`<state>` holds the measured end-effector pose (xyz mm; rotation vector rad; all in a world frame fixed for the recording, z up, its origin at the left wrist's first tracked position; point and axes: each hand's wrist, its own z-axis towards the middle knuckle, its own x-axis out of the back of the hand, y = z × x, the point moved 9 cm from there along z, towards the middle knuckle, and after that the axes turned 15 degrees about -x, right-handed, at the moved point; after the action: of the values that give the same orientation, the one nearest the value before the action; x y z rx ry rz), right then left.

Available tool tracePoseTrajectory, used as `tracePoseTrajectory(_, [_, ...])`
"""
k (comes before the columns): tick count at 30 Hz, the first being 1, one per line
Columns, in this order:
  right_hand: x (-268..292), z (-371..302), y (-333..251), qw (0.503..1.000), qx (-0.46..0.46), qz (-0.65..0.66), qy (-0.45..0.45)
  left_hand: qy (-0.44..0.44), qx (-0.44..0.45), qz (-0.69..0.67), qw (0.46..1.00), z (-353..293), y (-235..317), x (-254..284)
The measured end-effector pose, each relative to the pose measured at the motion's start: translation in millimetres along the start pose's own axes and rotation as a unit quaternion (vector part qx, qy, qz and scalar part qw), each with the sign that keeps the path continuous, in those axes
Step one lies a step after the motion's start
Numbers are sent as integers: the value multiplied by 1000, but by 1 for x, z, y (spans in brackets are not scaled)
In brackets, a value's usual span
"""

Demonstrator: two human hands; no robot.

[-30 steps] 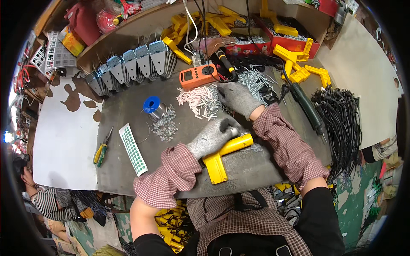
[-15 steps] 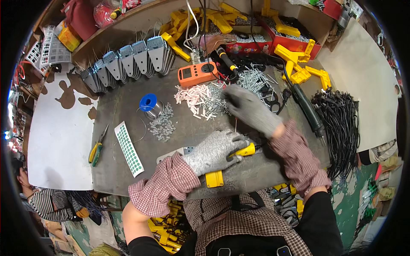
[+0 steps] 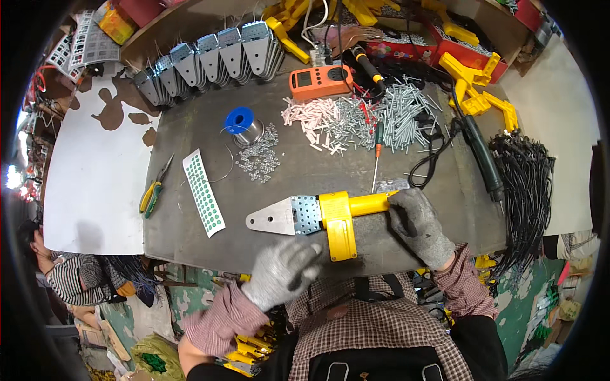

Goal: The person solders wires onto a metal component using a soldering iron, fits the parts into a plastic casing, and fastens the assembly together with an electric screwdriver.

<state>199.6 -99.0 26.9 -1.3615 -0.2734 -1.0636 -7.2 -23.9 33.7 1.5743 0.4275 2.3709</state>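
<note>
Knit-gloved L hand [image 3: 279, 273], mottled gray, hovers at near edge of scuffed dark worktable [image 3: 197, 120], fingers loosely bent, released; like-gloved R hand [image 3: 424, 233] touches tip of a round handle [image 3: 368, 203], can't tell if gripping. Flat on table, just beyond L hand, yellow tool [image 3: 340, 222] shows glossy plastic, boxy crosspiece, perforated metal midsection [image 3: 308, 214] & tapered gray plate [image 3: 283, 213] w/ two holes.

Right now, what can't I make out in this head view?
In the head view:
- Right end of the yellow handle: hidden by the right hand.
- Left hand: fingers blurred; whether they hold anything is unclear.
- Yellow pieces at the back: cut off by the upper edge.
- Green dots on the white strip: too small to tell any markings.
</note>
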Motion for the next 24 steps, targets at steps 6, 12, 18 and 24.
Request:
tracePoseTrajectory(6, [2,-1,-3,999,31,16,3,-89,93,-342,931,-40,16,-2])
tracePoseTrajectory(12, [5,-4,-6,998,52,13,17,-48,5,32,998,103,-74,12])
tracePoseTrajectory(18, [9,-6,-2,998,52,11,19,-275,-143,191,931,149,-104,-64])
tracePoseTrajectory(24, [-7,0,2,998,-5,-40,-45,-217,-75,98,968,155,-108,-37])
